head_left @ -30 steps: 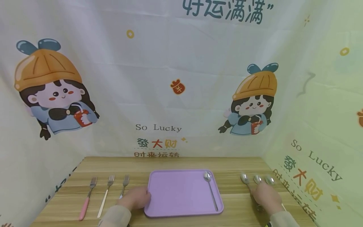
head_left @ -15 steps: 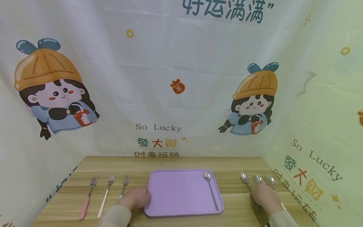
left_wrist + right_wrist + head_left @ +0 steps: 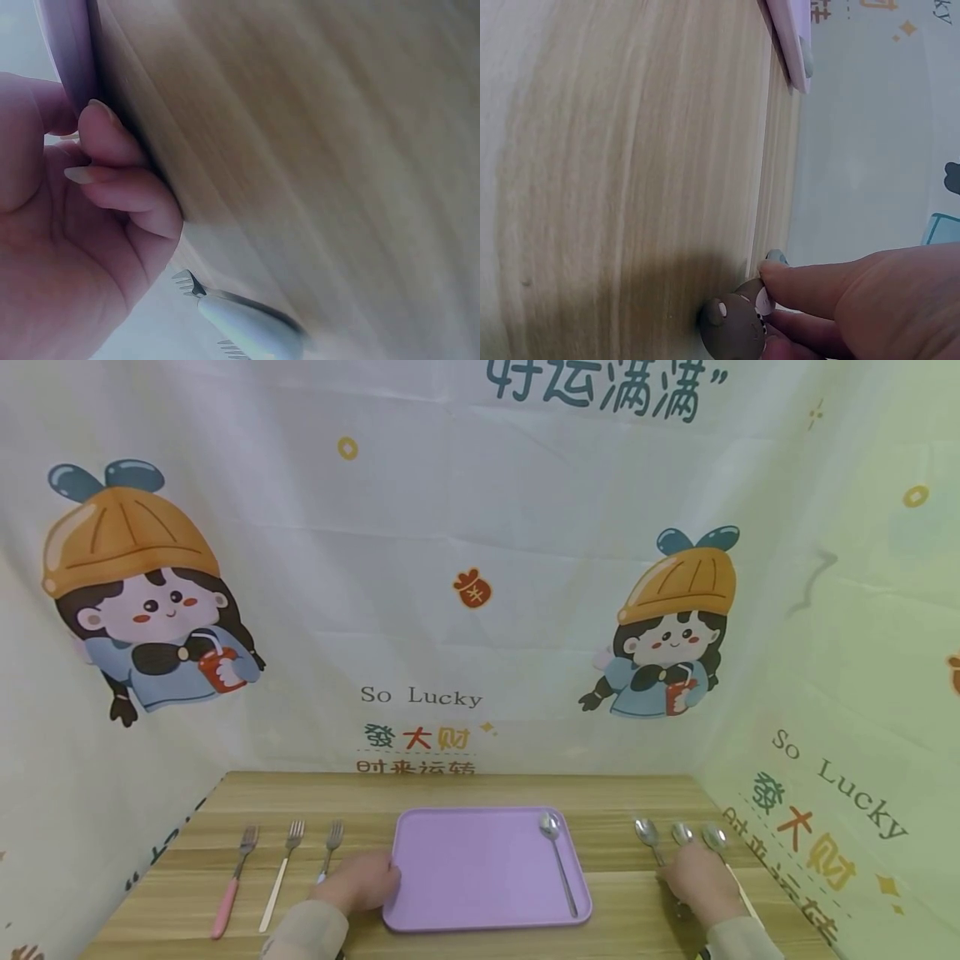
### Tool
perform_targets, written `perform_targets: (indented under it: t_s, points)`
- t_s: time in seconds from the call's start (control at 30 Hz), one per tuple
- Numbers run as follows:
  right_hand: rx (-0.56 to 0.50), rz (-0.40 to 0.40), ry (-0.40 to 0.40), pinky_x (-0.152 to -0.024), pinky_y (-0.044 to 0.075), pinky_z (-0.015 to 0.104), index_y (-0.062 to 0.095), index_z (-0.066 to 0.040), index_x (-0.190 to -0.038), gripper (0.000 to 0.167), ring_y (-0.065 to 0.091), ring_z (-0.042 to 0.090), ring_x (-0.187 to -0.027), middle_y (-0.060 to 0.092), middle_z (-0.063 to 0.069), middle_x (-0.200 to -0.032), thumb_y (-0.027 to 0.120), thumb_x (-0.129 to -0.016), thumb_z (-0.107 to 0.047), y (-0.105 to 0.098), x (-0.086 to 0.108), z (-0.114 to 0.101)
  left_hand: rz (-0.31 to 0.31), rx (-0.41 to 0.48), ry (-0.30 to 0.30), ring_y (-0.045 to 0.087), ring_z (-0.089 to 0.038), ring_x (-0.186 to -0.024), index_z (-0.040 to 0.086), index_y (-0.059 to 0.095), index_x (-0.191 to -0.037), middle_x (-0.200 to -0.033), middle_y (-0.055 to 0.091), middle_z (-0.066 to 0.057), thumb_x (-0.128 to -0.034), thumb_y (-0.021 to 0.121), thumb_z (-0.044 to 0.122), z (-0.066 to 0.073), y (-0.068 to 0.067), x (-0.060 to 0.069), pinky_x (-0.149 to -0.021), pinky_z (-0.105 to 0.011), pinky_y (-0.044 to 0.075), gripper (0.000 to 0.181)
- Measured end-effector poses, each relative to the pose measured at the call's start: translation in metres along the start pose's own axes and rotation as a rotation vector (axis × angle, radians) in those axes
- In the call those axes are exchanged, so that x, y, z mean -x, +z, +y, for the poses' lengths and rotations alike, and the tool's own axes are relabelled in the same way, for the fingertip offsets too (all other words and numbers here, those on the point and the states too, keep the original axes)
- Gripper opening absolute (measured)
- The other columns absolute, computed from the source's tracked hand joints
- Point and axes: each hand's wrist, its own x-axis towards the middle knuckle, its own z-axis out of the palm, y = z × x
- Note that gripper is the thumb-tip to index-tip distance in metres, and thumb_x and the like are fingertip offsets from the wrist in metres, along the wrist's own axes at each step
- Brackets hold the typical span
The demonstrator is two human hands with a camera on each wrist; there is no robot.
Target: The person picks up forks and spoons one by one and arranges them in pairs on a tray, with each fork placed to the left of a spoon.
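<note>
A purple tray lies on the wooden table, with a metal spoon along its right side. My left hand grips the tray's left edge; in the left wrist view its fingers curl at the purple rim. To the right of the tray, my right hand pinches the handle of the leftmost of three spoons. In the right wrist view, a brown bear-shaped handle end shows by the thumb and fingers. The middle spoon is partly hidden behind this hand.
Left of the tray lie a pink-handled fork, a cream-handled fork and a third fork, partly hidden by my left hand. Another spoon lies at the far right. A printed cloth hangs behind the table.
My right hand has shifted very slightly left, and the bowl of the leftmost spoon has edged left with it. The left hand and the tray stay in place.
</note>
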Motion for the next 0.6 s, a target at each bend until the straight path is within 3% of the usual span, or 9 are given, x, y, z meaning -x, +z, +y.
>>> perform_targets:
  t_s: [0.3, 0.6]
  points:
    - [0.028, -0.001, 0.014, -0.061, 0.056, 0.043, 0.059, -0.003, -0.075, 0.032, 0.064, 0.027, -0.067, 0.063, 0.013, -0.074, 0.076, -0.092, -0.024, 0.002, -0.002, 0.0, 0.019, 0.026, -0.013, 0.059, -0.023, -0.077, 0.008, 0.068, -0.095, -0.083, 0.064, -0.005, -0.1025, 0.055, 0.021, 0.027, -0.018, 0.025, -0.077, -0.046, 0.054, 0.019]
    - [0.052, -0.003, 0.009, -0.064, 0.058, 0.049, 0.06, -0.007, -0.071, 0.031, 0.064, 0.031, -0.074, 0.065, 0.016, -0.081, 0.073, -0.091, -0.027, 0.003, -0.002, 0.0, 0.032, 0.008, -0.021, 0.06, -0.023, -0.079, 0.006, 0.069, -0.099, -0.086, 0.066, -0.006, -0.1034, 0.056, 0.022, 0.03, -0.017, 0.028, -0.079, -0.046, 0.055, 0.021]
